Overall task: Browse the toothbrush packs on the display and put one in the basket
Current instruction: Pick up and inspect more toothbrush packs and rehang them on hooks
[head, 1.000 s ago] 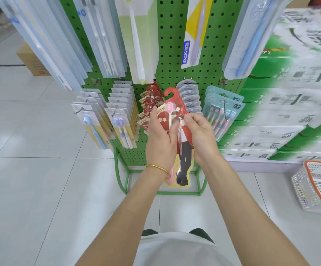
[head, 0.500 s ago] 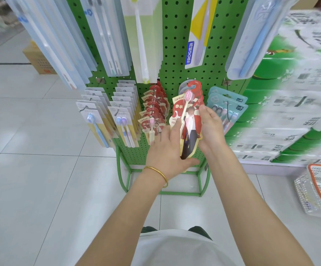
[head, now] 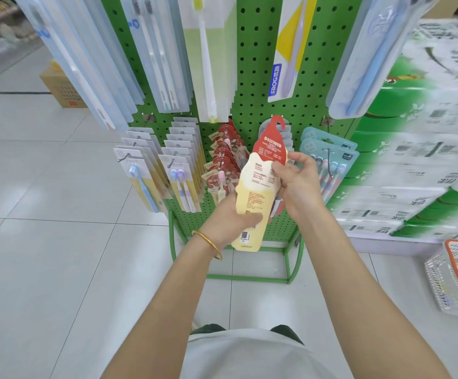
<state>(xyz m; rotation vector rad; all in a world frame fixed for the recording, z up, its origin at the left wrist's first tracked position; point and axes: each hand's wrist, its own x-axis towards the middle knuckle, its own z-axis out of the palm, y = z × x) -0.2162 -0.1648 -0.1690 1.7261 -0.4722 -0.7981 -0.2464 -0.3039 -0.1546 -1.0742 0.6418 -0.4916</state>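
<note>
Standing nearly upright in front of the green pegboard display (head: 252, 64), the red and cream toothbrush pack (head: 259, 184) is being held between both hands with its printed back being shown to the camera. Its long axis is running from the red hook tab at the top down to the code panel at the bottom, tilted slightly so that the top is leaning rightward. The lower part is being gripped by the left hand (head: 229, 222), with the thumb being pressed across the cream face and the other fingers hidden behind the card. The right edge of the pack, near its middle, is being pinched by the right hand (head: 297, 184), thumb on the face, fingers curled behind.

The basket (head: 457, 280) is sitting on the floor at the far right, well apart from the pack and below it. Judged from this layout, the right hand is the nearer one, so the drop is probably best being made rightward and downward, with the pack being carried clear of the display's bottom right corner.
</note>
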